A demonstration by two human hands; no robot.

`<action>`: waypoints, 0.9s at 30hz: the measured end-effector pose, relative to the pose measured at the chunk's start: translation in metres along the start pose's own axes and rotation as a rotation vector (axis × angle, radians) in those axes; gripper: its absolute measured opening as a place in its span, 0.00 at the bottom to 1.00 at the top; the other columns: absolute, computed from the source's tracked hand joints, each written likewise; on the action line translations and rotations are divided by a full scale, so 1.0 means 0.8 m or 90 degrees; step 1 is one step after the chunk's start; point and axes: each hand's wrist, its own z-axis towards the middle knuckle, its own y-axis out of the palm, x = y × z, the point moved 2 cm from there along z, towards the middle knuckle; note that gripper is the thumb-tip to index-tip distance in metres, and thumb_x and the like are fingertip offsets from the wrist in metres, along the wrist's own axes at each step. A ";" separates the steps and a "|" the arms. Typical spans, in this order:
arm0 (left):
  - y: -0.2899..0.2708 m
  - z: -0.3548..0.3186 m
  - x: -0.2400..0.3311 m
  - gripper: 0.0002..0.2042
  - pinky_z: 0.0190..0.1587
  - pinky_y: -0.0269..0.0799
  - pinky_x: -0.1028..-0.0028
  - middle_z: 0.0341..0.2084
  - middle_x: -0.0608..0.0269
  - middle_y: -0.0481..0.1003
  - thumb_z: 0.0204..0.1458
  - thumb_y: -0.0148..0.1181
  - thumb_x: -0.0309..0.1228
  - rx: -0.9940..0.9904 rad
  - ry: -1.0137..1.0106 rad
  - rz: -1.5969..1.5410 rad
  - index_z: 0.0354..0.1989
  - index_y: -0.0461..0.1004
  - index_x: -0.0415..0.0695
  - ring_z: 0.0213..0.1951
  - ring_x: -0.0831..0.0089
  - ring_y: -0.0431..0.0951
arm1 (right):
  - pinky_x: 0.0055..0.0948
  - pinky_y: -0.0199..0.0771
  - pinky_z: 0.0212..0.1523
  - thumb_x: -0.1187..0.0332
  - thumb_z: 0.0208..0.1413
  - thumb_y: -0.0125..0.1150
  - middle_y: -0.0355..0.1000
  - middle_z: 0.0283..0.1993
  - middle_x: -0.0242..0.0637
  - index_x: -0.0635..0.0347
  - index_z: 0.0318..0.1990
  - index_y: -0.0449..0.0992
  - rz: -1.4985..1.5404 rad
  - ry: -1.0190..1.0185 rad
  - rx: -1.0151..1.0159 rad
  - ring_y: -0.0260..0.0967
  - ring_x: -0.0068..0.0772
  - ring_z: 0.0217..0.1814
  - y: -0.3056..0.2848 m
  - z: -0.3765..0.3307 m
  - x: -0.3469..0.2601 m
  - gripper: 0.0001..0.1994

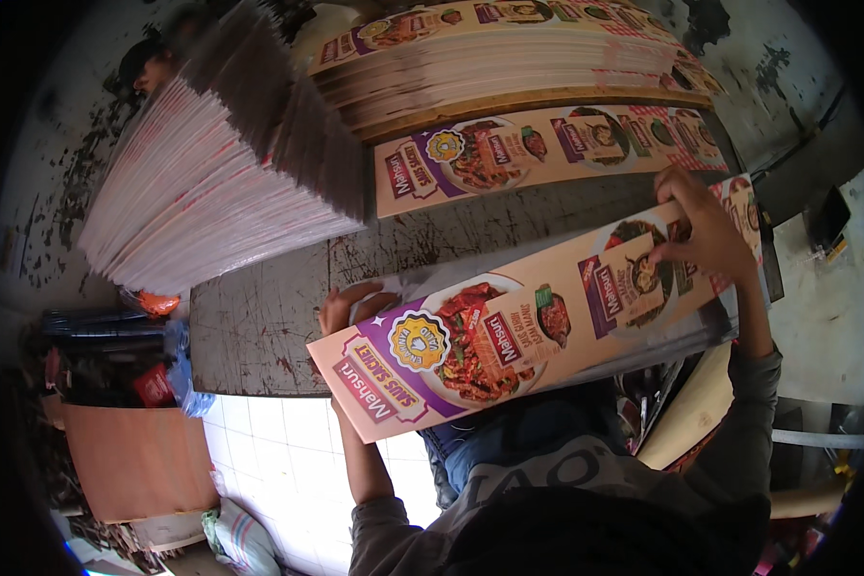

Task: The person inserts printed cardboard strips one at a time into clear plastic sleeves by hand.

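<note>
A long, peach-coloured printed panel [566, 312] with food pictures is tilted across the front of the worktable, before my body. My right hand [706, 230] grips its upper edge near the right end, thumb on the printed face and fingers over the edge. At the other end, my left hand [350, 305] holds the panel from behind; curled fingers show above the edge, while the palm is hidden. Clear plastic film [634, 357] shows along the panel's lower edge and behind its upper edge. A similar printed panel [509, 163] lies flat farther back on the table.
A tall, leaning stack of plastic-wrapped panels [221, 182] stands at the table's left. Another thick stack [509, 72] rests at the back on a wooden board [547, 99]. The dark, scratched worktable [269, 317] ends above a white tiled floor [278, 461]. A brown carton [139, 461] stands lower left.
</note>
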 end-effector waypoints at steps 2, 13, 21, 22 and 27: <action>0.001 -0.011 -0.012 0.10 0.54 0.50 0.69 0.30 0.71 0.72 0.39 0.58 0.37 -0.012 -0.056 0.167 0.32 0.76 0.52 0.40 0.79 0.68 | 0.28 0.62 0.35 0.64 0.31 0.71 0.61 0.26 0.33 0.60 0.28 0.59 0.075 0.254 -0.042 0.61 0.32 0.31 -0.016 0.008 -0.011 0.23; -0.016 -0.001 0.002 0.13 0.46 0.66 0.61 0.34 0.58 0.73 0.36 0.54 0.18 0.039 0.038 0.105 0.33 0.75 0.45 0.43 0.62 0.71 | 0.24 0.52 0.19 0.64 0.43 0.67 0.55 0.19 0.29 0.60 0.23 0.62 -0.079 -0.311 0.278 0.52 0.16 0.20 -0.054 0.119 -0.106 0.17; -0.014 -0.002 0.003 0.13 0.45 0.68 0.63 0.41 0.54 0.69 0.35 0.51 0.13 0.120 0.095 -0.169 0.28 0.75 0.44 0.45 0.58 0.70 | 0.34 0.62 0.19 0.52 0.44 0.62 0.67 0.14 0.38 0.60 0.23 0.70 0.080 -0.294 0.327 0.67 0.35 0.16 0.019 0.166 -0.205 0.19; -0.013 -0.001 0.004 0.13 0.45 0.68 0.63 0.41 0.54 0.69 0.35 0.51 0.13 0.118 0.089 -0.182 0.27 0.75 0.44 0.46 0.58 0.69 | 0.34 0.63 0.19 0.53 0.45 0.62 0.67 0.14 0.39 0.62 0.23 0.70 0.109 -0.307 0.346 0.68 0.36 0.16 0.025 0.168 -0.211 0.19; -0.012 0.000 0.003 0.12 0.45 0.68 0.64 0.41 0.54 0.69 0.35 0.51 0.13 0.110 0.066 -0.188 0.25 0.76 0.43 0.46 0.58 0.69 | 0.35 0.65 0.18 0.57 0.46 0.62 0.67 0.14 0.42 0.66 0.24 0.69 0.143 -0.291 0.307 0.68 0.39 0.16 0.052 0.178 -0.216 0.18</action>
